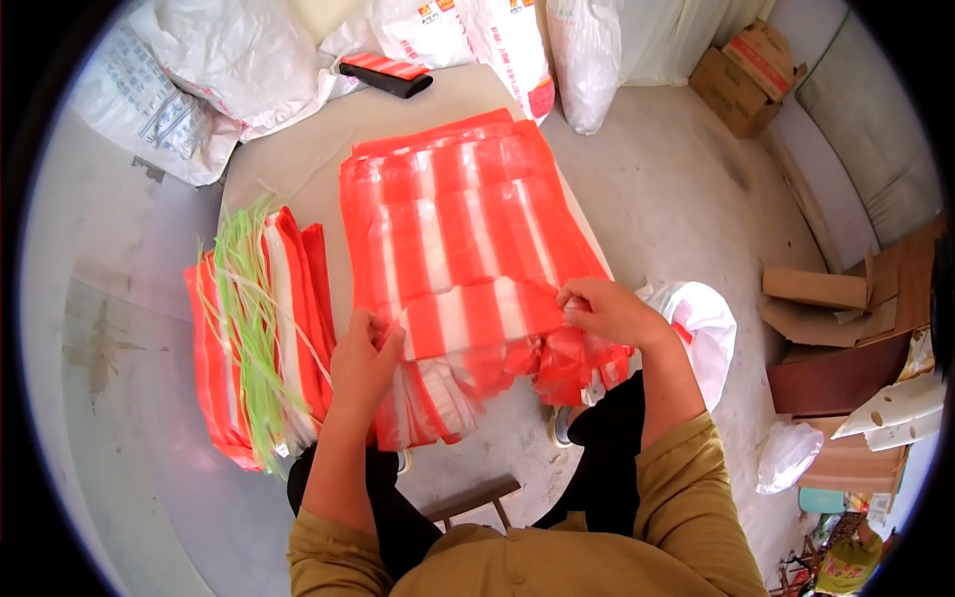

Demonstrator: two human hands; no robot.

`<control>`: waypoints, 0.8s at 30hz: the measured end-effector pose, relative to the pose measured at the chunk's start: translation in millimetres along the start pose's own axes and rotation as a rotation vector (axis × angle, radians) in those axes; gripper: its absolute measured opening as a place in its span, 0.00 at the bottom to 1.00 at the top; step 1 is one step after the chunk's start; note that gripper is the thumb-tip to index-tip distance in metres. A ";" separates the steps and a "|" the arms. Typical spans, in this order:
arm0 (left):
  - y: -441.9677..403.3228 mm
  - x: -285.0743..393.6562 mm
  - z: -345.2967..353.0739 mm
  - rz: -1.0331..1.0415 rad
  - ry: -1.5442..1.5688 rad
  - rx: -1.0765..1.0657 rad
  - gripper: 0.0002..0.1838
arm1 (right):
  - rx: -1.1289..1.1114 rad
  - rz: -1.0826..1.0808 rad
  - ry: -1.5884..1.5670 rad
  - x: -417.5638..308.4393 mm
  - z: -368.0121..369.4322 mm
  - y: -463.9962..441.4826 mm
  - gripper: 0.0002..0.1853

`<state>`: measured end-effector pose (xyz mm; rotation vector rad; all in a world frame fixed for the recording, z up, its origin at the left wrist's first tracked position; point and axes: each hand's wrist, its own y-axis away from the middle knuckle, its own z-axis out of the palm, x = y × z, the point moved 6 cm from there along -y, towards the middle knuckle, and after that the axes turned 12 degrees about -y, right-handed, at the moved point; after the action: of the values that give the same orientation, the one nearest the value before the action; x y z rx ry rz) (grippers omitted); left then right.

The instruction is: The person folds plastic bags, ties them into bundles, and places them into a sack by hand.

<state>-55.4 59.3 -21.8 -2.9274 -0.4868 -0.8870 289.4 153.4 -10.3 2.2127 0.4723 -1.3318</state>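
Both hands' fingers, left (374,350) and right (609,310), pinch striped plastic sheeting (453,249), whose stack reaches toward twelve o'clock across the tabletop (298,139).

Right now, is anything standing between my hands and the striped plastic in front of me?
Nothing visible: your left hand and right hand both grip the edges of the striped plastic directly. The green strands lie off to the left, on another striped bundle.

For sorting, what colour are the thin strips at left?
The thin strips are mostly light green (head view).
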 end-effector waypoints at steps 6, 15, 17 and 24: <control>20.1 6.8 -11.9 0.293 -0.011 0.007 0.28 | 0.042 -0.107 0.198 -13.3 2.7 6.3 0.21; 21.1 20.0 -13.2 0.411 -0.173 0.102 0.30 | 0.121 -0.111 0.356 -25.3 4.1 2.9 0.24; 20.2 20.1 -14.2 0.428 -0.157 0.126 0.28 | 0.139 -0.150 0.363 -27.5 2.8 4.1 0.24; 23.2 26.0 -33.0 0.565 -0.169 0.332 0.22 | 0.187 -0.304 0.331 -30.8 -8.3 12.0 0.19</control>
<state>-45.4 40.3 21.1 -2.6123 0.1790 -0.4381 287.6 147.5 23.3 2.6138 0.8670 -1.1939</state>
